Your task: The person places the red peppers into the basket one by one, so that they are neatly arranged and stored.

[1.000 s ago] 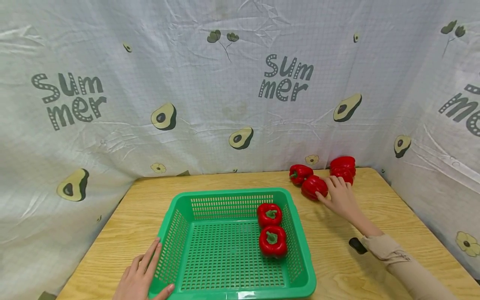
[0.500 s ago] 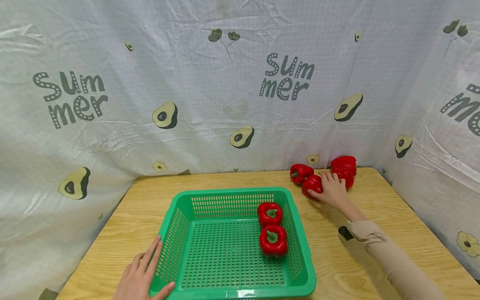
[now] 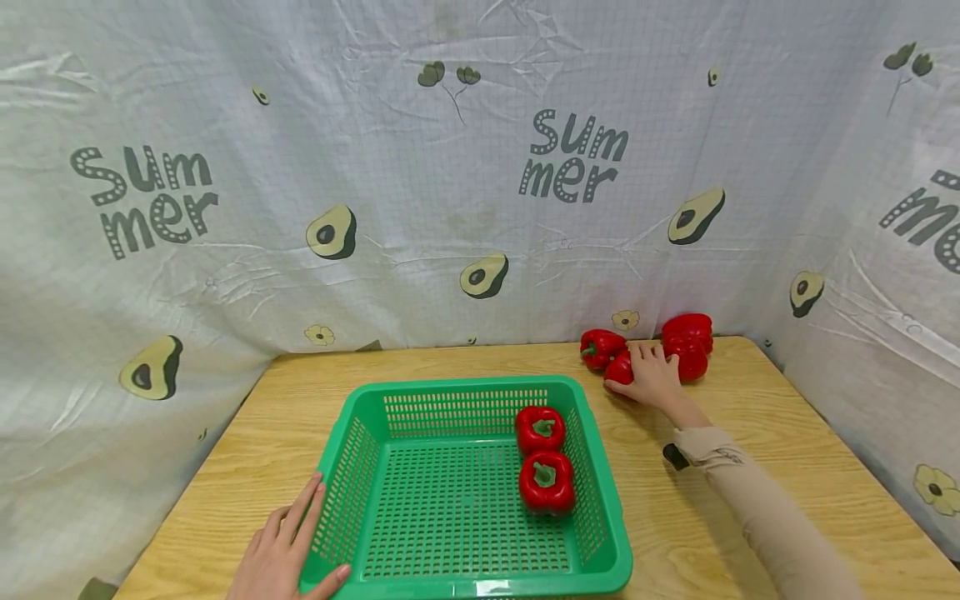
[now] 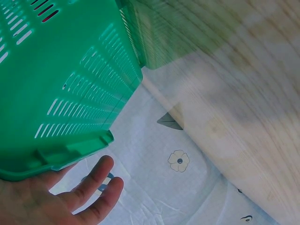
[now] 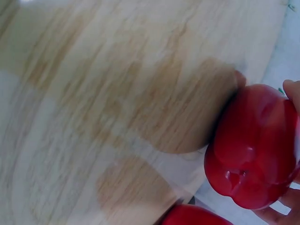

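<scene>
My right hand (image 3: 654, 380) reaches to the back right of the table and grips a red bell pepper (image 3: 619, 368), its fingers over the far side and the thumb in front. The right wrist view shows that bell pepper (image 5: 255, 145) close up, fingers along its right side. My left hand (image 3: 276, 552) rests at the front left corner of a green plastic basket (image 3: 461, 384), fingers straight along the rim and thumb over the front edge. From the left wrist, the fingers (image 4: 96, 180) extend past the basket rim. Two red bell peppers, one (image 3: 540, 429) behind the other (image 3: 546, 483), stand inside along the right wall.
Another bell pepper (image 3: 602, 348) lies just left of the gripped one. Further right, more red peppers (image 3: 686, 342) are bunched near the table's back corner. A white printed cloth (image 3: 405, 208) hangs behind the wooden table (image 3: 450, 360). A black object (image 3: 675, 456) sits under the right wrist.
My right hand has moved a little left and its fingers have closed in around the bell pepper. The left hand and basket have stayed put.
</scene>
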A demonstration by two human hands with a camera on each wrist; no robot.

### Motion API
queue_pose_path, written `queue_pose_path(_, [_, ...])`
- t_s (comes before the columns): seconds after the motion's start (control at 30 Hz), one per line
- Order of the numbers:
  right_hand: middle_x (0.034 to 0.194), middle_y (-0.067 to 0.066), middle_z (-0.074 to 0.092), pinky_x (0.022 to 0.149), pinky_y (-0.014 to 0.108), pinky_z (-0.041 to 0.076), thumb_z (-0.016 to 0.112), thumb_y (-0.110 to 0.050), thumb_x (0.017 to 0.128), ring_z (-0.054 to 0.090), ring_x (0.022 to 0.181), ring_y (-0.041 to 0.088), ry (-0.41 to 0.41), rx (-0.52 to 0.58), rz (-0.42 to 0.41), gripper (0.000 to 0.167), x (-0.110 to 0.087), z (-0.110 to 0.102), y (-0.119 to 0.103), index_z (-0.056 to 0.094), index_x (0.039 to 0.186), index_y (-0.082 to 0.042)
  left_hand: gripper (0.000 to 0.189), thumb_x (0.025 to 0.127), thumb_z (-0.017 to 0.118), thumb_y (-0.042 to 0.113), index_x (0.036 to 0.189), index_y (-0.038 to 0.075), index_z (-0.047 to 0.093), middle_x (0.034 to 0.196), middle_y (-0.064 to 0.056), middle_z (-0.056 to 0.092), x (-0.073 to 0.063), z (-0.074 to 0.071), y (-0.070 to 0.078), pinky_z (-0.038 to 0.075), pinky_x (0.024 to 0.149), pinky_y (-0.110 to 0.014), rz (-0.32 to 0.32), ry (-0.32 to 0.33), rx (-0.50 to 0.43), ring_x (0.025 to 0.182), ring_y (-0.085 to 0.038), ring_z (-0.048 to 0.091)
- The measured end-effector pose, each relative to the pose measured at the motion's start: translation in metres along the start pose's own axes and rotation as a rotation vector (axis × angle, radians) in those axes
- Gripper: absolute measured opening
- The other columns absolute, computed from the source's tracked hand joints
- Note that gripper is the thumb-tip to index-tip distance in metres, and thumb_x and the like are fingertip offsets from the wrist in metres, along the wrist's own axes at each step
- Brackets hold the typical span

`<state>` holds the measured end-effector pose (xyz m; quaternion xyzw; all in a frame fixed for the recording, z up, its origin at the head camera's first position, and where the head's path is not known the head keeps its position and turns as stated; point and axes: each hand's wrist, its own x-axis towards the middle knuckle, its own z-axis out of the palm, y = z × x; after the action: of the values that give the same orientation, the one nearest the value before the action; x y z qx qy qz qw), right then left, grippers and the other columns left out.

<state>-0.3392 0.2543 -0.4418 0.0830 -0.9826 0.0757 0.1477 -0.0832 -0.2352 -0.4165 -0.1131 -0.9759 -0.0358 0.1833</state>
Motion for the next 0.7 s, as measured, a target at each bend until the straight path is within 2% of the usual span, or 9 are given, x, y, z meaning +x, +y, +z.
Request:
queue_pose_path(0.4, [0.108, 0.029, 0.049, 0.080, 0.061, 0.029, 0.068, -0.050, 0.067, 0.037, 0.108, 0.045, 0.009, -0.025, -0.008, 0.080, -0.0017, 0.0042, 0.0006, 0.041, 0.119, 0.003, 0.097, 0.066, 0.064, 0.058, 0.142, 0.014, 0.024, 0.143, 0.002, 0.026, 0.0005, 0.0029, -0.0012, 0.043, 0.064, -0.041, 0.026, 0.038, 0.002, 0.088, -0.024, 0.052])
queue_pose_path(0.7, [0.102, 0.023, 0.052, 0.073, 0.054, 0.031, 0.072, -0.051, 0.062, 0.041, 0.100, 0.041, 0.048, -0.047, -0.049, 0.077, -0.0047, 0.0005, 0.0020, 0.042, 0.111, 0.000, 0.096, 0.066, 0.063, 0.059, 0.141, 0.010, 0.028, 0.144, 0.001, 0.026, 0.0019, 0.0040, -0.0027, 0.043, 0.065, -0.040, 0.023, 0.009, 0.001, 0.088, -0.023, 0.051])
